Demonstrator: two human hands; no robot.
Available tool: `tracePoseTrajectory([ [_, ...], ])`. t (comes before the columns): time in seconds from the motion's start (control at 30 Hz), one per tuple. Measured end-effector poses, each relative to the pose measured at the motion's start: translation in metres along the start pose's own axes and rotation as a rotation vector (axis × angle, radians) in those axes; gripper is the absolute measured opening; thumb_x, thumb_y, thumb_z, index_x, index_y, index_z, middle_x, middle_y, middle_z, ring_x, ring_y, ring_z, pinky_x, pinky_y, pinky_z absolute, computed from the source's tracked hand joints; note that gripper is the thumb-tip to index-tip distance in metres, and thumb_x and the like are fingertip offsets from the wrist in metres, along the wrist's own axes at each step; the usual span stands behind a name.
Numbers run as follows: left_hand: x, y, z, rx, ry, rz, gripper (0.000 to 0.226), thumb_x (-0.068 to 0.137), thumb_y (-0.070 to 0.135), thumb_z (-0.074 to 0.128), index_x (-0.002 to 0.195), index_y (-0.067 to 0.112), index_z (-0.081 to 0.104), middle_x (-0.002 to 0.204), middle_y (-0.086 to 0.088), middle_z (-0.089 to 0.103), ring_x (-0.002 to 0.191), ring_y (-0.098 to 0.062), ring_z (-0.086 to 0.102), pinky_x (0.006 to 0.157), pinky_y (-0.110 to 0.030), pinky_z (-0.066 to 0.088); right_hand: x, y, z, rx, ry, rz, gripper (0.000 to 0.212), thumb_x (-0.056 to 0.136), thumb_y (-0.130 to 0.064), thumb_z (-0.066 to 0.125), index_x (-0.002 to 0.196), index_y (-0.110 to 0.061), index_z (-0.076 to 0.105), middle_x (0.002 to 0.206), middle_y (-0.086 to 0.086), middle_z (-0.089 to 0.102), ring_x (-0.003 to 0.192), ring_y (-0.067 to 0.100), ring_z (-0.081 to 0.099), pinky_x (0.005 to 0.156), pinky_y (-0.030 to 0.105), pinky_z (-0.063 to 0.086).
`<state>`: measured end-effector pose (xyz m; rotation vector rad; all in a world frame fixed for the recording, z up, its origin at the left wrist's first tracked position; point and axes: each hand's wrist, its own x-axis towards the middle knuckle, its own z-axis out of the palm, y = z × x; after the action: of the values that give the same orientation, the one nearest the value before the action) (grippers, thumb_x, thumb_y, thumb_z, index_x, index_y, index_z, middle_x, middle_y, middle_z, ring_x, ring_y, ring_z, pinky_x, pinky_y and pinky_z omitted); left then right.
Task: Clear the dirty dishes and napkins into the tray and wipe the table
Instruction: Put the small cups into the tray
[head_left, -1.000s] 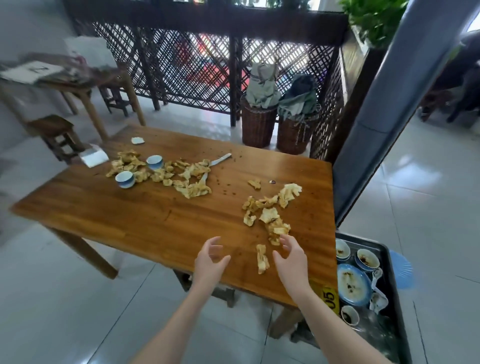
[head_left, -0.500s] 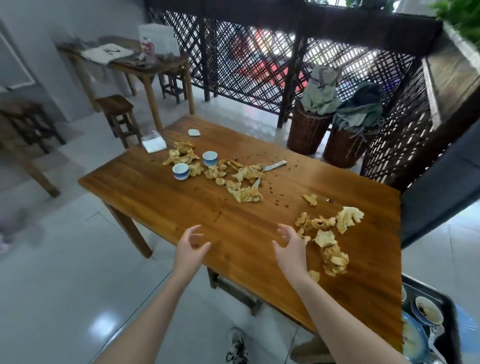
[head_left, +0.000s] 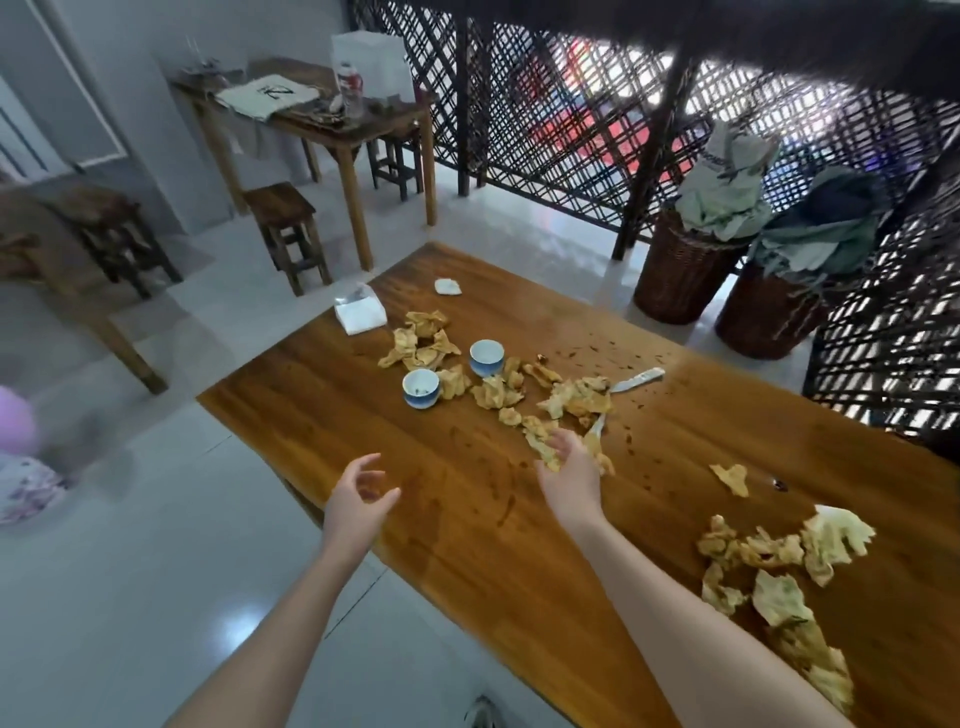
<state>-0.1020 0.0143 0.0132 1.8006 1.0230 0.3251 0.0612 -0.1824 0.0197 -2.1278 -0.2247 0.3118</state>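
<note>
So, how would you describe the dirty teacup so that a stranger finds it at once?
On the long wooden table, find the far pile of crumpled napkins. The dirty teacup, blue-and-white, stands beside it, nearer you than the other teacup, and alone holds dark dregs.

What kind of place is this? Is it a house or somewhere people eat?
Probably a small restaurant or tea house: the long wooden table is littered with crumpled used napkins and two little cups, and a second table with stools stands behind.
</note>
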Motion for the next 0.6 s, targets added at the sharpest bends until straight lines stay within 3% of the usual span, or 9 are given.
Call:
tracePoseTrajectory([
  [0.2,0.057,0.0,-0.017,-0.01,0.024,-0.025,0.052,0.083,0.021,0.075,0.13,0.024,0.051,0.122,-0.003,0.058,0.103,-0.018,0.057,0.082,-0.031,0.052,0.041,-0.029,0.048,-0.155,-0.055,-0.044,0.048,0.086,-0.01,0.068,0.13,-0.018,0.052,0.129,0.001,0.058,0.117,0.017,0.054,0.1,0.039,0.047],
  [0.37,0.114,0.007,-0.01,0.012,-0.065,0.015,0.057,0.081,0.02,0.076,0.131,0.023,0.05,0.127,-0.004,0.057,0.104,-0.015,0.053,0.084,-0.029,0.05,0.072,-0.04,0.071,-0.143,-0.022,-0.001,0.048,0.085,-0.007,0.068,0.129,-0.016,0.053,0.121,0.0,0.062,0.112,0.017,0.057,0.092,0.033,0.051],
  [0.5,0.162,0.01,0.001,0.028,-0.2,0.052,0.067,0.078,0.02,0.08,0.135,0.024,0.046,0.137,-0.003,0.05,0.12,-0.017,0.049,0.093,-0.029,0.045,0.101,-0.048,0.081,-0.13,0.077,0.055,0.045,0.086,-0.008,0.066,0.128,-0.016,0.053,0.117,-0.002,0.062,0.082,0.006,0.058,0.068,0.017,0.051],
  [0.6,0.2,0.013,0.01,0.038,-0.306,0.093,0.076,0.073,0.017,0.083,0.138,0.022,0.043,0.144,-0.003,0.043,0.129,-0.02,0.044,0.103,-0.034,0.041,0.124,-0.055,0.093,-0.136,0.133,0.106,0.048,0.086,-0.015,0.069,0.131,-0.016,0.052,0.118,-0.004,0.061,0.091,0.008,0.055,0.079,0.029,0.054],
])
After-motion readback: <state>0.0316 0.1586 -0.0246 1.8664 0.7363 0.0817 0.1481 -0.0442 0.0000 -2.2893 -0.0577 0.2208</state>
